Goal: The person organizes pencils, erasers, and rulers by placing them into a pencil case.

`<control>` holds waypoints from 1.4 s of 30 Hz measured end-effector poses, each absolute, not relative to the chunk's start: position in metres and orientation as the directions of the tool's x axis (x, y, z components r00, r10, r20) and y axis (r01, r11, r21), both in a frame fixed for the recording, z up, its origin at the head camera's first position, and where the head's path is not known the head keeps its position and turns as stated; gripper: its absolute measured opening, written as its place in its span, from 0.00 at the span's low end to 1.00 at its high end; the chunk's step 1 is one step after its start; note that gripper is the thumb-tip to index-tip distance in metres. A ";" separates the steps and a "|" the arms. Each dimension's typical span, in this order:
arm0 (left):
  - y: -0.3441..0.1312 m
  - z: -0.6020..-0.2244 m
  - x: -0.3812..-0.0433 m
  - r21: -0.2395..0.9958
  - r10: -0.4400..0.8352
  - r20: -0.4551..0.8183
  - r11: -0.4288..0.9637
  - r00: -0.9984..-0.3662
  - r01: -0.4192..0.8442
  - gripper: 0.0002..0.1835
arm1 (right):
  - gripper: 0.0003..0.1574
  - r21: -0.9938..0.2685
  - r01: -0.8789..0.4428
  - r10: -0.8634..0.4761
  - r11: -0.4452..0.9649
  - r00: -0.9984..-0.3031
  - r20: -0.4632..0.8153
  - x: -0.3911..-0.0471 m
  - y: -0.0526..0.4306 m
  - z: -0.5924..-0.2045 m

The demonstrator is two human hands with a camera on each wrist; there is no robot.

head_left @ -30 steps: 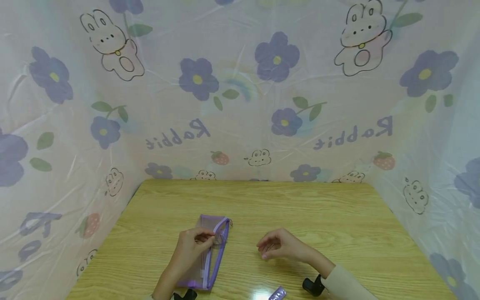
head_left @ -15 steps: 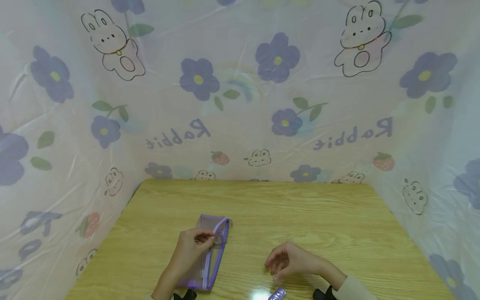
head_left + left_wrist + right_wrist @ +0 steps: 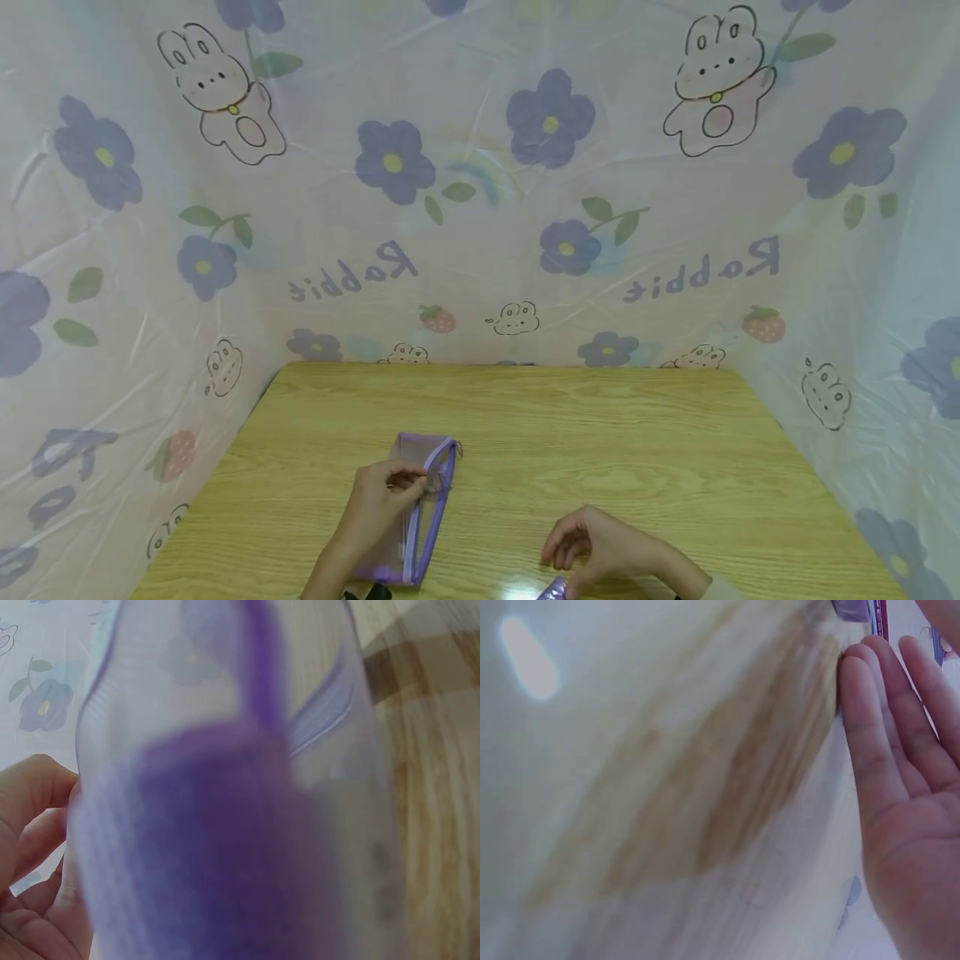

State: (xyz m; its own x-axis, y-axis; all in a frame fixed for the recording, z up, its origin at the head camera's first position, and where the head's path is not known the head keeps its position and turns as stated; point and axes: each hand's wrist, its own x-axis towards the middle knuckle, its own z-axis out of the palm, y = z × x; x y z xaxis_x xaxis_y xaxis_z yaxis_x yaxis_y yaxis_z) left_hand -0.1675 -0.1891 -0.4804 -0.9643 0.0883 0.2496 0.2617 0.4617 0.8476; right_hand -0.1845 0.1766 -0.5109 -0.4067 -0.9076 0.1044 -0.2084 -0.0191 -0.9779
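Observation:
A see-through mesh pouch (image 3: 390, 546) with purple edging and a zip lies on the left half of the table, its opening spread apart. My left hand (image 3: 384, 504) pinches the rim of that opening between thumb and fingers. Purple, blurred pouch fabric (image 3: 217, 847) fills much of the left wrist view, beside the fingers. Over the near part of the table, my right hand (image 3: 611, 546) reaches down with loosely bent fingers. A small shiny purple object (image 3: 553, 590) lies right by its thumb, partly cut off by the frame's lower edge. In the right wrist view the fingers (image 3: 904, 712) look nearly straight.
The wood-grain table (image 3: 525, 408) is enclosed by a printed curtain (image 3: 480, 208) with flowers and rabbits at the back and sides. A bright light reflection shows on the tabletop near the front edge. A loop hangs at the pouch's far corner.
My right hand has moved down and to the right, from beside the pouch to the small shiny purple object. My left hand keeps its pinch on the pouch.

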 end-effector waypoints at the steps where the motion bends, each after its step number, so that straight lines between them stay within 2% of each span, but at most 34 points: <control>1: -0.189 -0.481 -0.168 0.846 0.089 0.252 0.464 -0.964 0.264 0.03 | 0.21 -0.977 -0.213 -0.907 -0.024 -0.406 0.111 -0.183 0.177 -0.511; 11: -0.188 -0.482 -0.168 0.840 0.087 0.263 0.468 -0.961 0.272 0.03 | 0.20 -0.971 -0.241 -0.879 -0.002 -0.462 0.116 -0.174 0.179 -0.515; 18: -0.189 -0.483 -0.169 0.837 0.090 0.262 0.474 -0.961 0.273 0.04 | 0.19 -0.961 -0.275 -0.877 -0.012 -0.460 0.142 -0.173 0.179 -0.518; 42: -0.191 -0.483 -0.168 0.842 0.093 0.269 0.460 -0.959 0.281 0.03 | 0.13 -0.973 -0.230 -0.873 0.025 -0.480 0.091 -0.166 0.176 -0.518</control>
State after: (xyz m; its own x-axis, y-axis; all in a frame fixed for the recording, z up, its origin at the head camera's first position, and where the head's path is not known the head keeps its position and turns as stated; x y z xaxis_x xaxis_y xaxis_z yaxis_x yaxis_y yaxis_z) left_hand -0.1684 -0.1910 -0.4833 -0.9585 0.0935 0.2692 0.2813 0.4604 0.8419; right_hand -0.1665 0.1763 -0.5182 -0.4800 -0.8725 0.0913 -0.2299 0.0247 -0.9729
